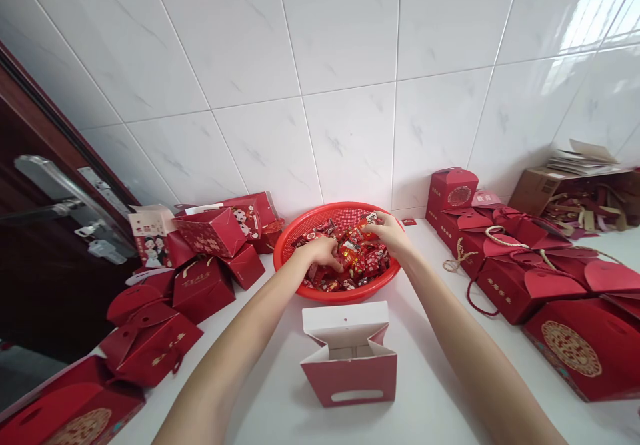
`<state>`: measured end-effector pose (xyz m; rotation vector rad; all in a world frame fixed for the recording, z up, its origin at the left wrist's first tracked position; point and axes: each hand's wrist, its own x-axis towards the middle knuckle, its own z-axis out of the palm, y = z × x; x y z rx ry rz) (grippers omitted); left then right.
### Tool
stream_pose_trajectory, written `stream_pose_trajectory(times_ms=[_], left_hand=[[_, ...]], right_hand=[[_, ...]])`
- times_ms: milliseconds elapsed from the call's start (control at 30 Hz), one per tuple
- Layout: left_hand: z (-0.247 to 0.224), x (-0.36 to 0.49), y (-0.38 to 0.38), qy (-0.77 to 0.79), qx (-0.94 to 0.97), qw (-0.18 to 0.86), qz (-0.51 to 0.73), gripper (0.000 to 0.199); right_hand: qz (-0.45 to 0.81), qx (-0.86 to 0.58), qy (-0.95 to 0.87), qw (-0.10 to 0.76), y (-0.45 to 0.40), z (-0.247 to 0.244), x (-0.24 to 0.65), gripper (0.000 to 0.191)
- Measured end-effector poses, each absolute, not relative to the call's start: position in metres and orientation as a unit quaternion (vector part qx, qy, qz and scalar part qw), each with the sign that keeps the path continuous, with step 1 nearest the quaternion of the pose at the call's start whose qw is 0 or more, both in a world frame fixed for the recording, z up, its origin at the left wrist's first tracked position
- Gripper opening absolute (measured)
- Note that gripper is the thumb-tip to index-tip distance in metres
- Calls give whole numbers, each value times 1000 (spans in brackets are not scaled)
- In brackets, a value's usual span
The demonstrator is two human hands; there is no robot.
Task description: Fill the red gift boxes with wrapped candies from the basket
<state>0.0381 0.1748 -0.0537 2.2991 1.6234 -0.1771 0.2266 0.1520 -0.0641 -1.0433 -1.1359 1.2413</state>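
A red plastic basket (345,296) full of wrapped candies (357,258) stands near the wall. My left hand (323,253) reaches into its left side and touches the candies, with fingers bent and apart; its fingertips are partly hidden. On the right side of the basket, my right hand (389,233) pinches a wrapped candy (371,218) with a pale, dark-lettered wrapper between thumb and fingers. In front of the basket, between my forearms, a red paper gift box (350,381) stands upright with its white-lined top unfolded. I see its bare inner bottom.
Red gift boxes (205,288) crowd the left of the white table, beside a dark door with a metal handle (60,178). More closed boxes (520,285) with cord handles fill the right. A cardboard carton (535,191) of ribbons stands far right. A tiled wall (350,145) bounds the back.
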Motion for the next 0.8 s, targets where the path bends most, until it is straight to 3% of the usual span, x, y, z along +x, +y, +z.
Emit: stream_pose_trajectory(times_ms=[433, 800], left_hand=[[-57, 37, 184, 483, 821, 221, 208, 17], [-54, 41, 185, 394, 775, 322, 375, 42]], right_hand=[[534, -418, -482, 555, 155, -67, 228, 18], [553, -385, -481, 560, 151, -64, 228, 29]])
